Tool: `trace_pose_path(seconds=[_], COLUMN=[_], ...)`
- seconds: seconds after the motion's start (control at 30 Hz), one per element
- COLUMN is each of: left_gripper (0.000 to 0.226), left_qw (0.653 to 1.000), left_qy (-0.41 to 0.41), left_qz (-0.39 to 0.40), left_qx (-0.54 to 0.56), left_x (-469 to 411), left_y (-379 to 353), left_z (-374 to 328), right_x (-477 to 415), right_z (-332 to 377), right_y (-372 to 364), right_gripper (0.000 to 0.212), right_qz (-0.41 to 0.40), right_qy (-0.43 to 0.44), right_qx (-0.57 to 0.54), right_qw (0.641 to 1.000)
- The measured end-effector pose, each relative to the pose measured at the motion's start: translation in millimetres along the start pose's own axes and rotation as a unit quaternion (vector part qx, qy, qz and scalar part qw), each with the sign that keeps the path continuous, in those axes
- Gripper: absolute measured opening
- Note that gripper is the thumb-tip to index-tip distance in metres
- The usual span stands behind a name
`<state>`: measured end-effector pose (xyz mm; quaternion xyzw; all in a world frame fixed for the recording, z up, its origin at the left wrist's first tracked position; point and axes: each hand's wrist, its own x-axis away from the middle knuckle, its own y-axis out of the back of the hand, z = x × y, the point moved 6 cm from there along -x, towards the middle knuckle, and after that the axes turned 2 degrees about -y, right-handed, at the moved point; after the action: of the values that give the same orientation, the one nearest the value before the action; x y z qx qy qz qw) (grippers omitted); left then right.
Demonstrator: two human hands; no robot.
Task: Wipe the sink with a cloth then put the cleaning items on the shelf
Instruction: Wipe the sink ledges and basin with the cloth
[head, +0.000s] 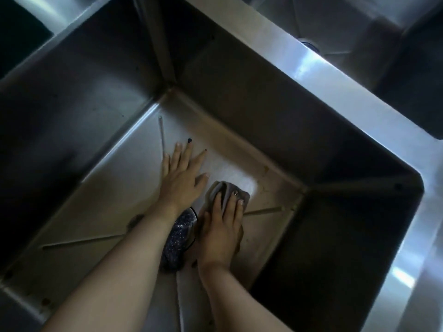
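Pressing crumpled grey cloth (222,188), brushed steel sink (263,111)

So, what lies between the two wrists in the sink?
The round drain, partly covered by the left arm; the right hand presses the cloth beside it. Head view.

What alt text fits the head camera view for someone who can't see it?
A person's right hand presses a grey cloth flat on the floor of a deep steel sink, beside the drain. The left hand rests open on the sink floor.

The floor of the steel sink (239,161) carries a grey cloth (226,190) — just beside the drain strainer (180,232).
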<state>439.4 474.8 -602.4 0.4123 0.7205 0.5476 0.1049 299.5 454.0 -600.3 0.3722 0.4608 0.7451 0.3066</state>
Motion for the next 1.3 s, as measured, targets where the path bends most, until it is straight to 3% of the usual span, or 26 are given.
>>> trace_pose_path(seconds=[0.1, 0.4, 0.53, 0.8, 0.93, 1.17, 1.3], left_gripper=[0.058, 0.063, 0.065, 0.063, 0.064, 0.062, 0.062], left_qw=[0.999, 0.996, 0.996, 0.996, 0.997, 0.997, 0.997], left_qy=[0.0, 0.011, 0.014, 0.011, 0.011, 0.005, 0.005], left_qz=[-0.022, -0.043, -0.039, -0.049, -0.049, -0.059, -0.06], left_qx=[-0.047, -0.079, -0.077, -0.068, -0.059, -0.051, -0.056], left_x=[1, -1, -2, -1, -1, -1, -3], left_y=[-7, -10, -10, -10, -9, -9, -11], left_z=[3, 5, 2, 2, 1, 2, 3], right_x=[0, -15, -54, -79, -48, -23, -55], right_z=[-1, -8, -18, -46, -57, -29, 1], right_y=[-11, -9, 9, 30, 19, 4, 13], right_gripper=[0.05, 0.048, 0.049, 0.052, 0.053, 0.048, 0.049], right_qz=[0.001, -0.096, -0.131, -0.11, -0.041, -0.069, -0.061], right_qy=[-0.008, 0.022, -0.012, -0.078, -0.14, -0.096, 0.007], right_qx=[0.015, 0.072, 0.089, 0.109, 0.057, 0.069, 0.091], right_qw=[1.0, 0.993, 0.987, 0.985, 0.988, 0.991, 0.994])
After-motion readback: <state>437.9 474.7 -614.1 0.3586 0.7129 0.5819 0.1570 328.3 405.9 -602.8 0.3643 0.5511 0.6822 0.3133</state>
